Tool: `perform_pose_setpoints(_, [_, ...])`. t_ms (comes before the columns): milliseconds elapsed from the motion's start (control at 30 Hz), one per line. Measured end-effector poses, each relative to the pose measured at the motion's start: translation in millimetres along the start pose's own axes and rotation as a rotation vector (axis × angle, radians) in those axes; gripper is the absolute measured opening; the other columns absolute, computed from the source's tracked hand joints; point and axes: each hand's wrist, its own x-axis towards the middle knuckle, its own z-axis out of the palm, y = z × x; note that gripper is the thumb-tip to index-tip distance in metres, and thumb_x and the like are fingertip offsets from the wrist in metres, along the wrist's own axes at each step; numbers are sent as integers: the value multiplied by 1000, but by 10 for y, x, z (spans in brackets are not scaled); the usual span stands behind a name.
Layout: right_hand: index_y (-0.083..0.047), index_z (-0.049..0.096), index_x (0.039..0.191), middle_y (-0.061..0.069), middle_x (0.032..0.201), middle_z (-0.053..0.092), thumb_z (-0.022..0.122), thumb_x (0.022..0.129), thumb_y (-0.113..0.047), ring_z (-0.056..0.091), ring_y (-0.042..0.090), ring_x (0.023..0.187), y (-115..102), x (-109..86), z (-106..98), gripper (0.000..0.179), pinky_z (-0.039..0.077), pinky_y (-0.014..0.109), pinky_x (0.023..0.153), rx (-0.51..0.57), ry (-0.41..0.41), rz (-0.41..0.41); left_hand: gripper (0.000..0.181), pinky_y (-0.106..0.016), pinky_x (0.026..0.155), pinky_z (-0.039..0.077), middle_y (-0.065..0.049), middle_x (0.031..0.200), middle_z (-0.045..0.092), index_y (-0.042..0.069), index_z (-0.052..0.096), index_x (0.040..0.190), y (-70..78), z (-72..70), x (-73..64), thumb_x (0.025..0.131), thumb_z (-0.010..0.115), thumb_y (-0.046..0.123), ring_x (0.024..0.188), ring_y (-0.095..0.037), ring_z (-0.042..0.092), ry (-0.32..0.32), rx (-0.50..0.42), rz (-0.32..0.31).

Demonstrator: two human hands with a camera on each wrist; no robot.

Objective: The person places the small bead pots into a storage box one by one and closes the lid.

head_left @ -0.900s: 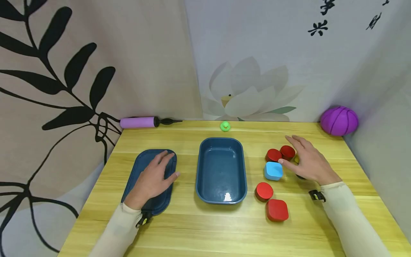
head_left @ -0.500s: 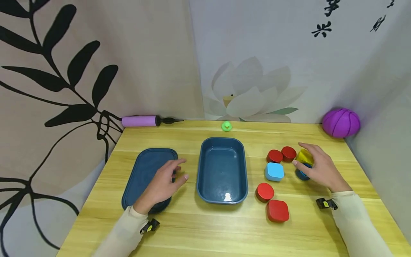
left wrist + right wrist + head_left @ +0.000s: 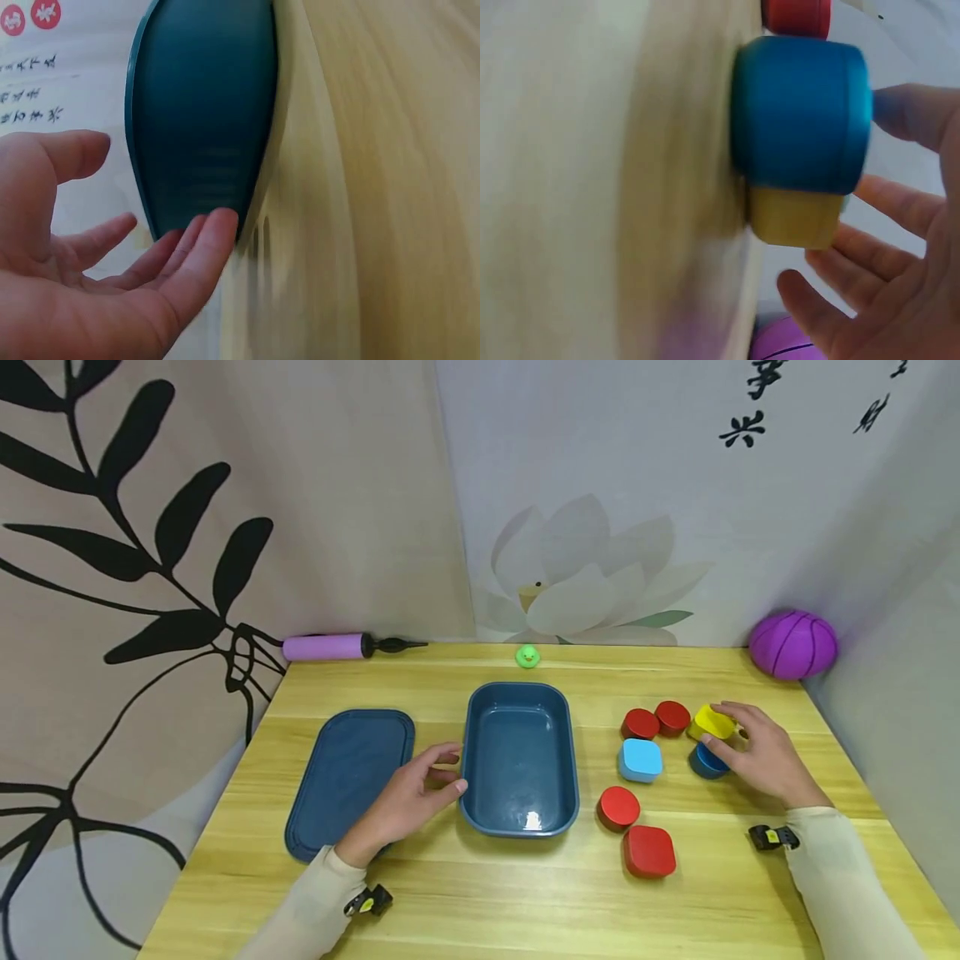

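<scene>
Blue pot [image 3: 707, 762] lies at the thumb tip of the right hand [image 3: 768, 764], yellow pot [image 3: 708, 723] near the other fingertips; these digits stand well parted, curved, holding nothing. The left hand [image 3: 405, 803], loosely bent and also without a hold, has its fingertips at the rim of the box [image 3: 519, 764], contact uncertain. The step appears to be a reach; grasping the blue pot calls for closing thumb and fingers round it.

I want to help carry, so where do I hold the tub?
Probably by the long sides of the tub, halfway along, one hand from each side: it sits flat and open-topped, with space at its right, and the left hand is at its left.
</scene>
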Motion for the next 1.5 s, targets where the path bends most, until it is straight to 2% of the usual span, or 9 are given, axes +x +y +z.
perform_pose_setpoints(300, [4,40,158,36,151,48,63,107,-39,60,57,123,51,95,39,70,51,70,101,67,-63,103,59,-49,102,57,-9,158,52,27,50,158,-41,82,25,103,72,34,135,-33,62,-28,-42,-21])
perform_pose_setpoints(467, [4,39,158,35,149,51,62,107,-40,58,56,123,52,115,30,71,50,70,101,79,-68,148,60,-42,95,62,-13,160,49,23,50,157,-57,94,35,103,73,30,138,-37,59,-61,-142,-40])
perform_pose_setpoints(800, [6,40,157,36,150,50,62,107,-40,57,57,126,80,112,14,71,51,68,101,68,-56,148,60,-39,91,64,-16,161,45,18,49,158,-49,108,34,103,72,25,139,-40,56,-84,-251,-63])
perform_pose_setpoints(900, [6,41,156,35,149,52,64,106,-40,58,55,125,55,125,-14,71,60,36,95,72,-36,134,58,-40,91,64,-16,161,44,17,48,158,-57,102,37,104,70,24,140,-40,55,-90,-261,-67])
perform_pose_setpoints(1033, [5,45,155,34,145,55,67,105,-37,61,55,121,-12,153,-73,69,45,2,77,90,2,104,58,-41,92,64,-17,162,43,16,47,158,-59,82,59,105,70,24,139,-40,55,-103,-273,-71])
perform_pose_setpoints(1100, [5,45,154,34,143,56,69,104,-34,63,57,119,-58,166,-98,67,50,3,76,95,15,84,59,-42,92,64,-18,162,42,16,47,158,-55,72,72,104,70,24,139,-40,55,-111,-277,-68])
perform_pose_setpoints(1233, [6,46,153,34,141,56,71,104,-28,67,57,115,-175,180,-124,65,62,21,80,110,30,44,63,-42,92,64,-19,162,41,14,45,158,-54,59,96,103,73,23,139,-43,54,-121,-293,-55])
perform_pose_setpoints(1433, [5,48,153,32,142,57,73,102,-25,65,49,116,-410,174,-122,65,56,8,81,132,24,1,66,-43,91,64,-18,162,42,14,41,161,-52,59,132,103,72,20,141,-43,54,-120,-334,-60])
perform_pose_setpoints(1500, [4,48,153,31,142,57,74,102,-24,65,48,116,-484,181,-102,64,58,12,83,139,22,-21,65,-44,91,64,-17,162,41,15,39,162,-48,59,145,105,69,21,143,-42,53,-120,-347,-74])
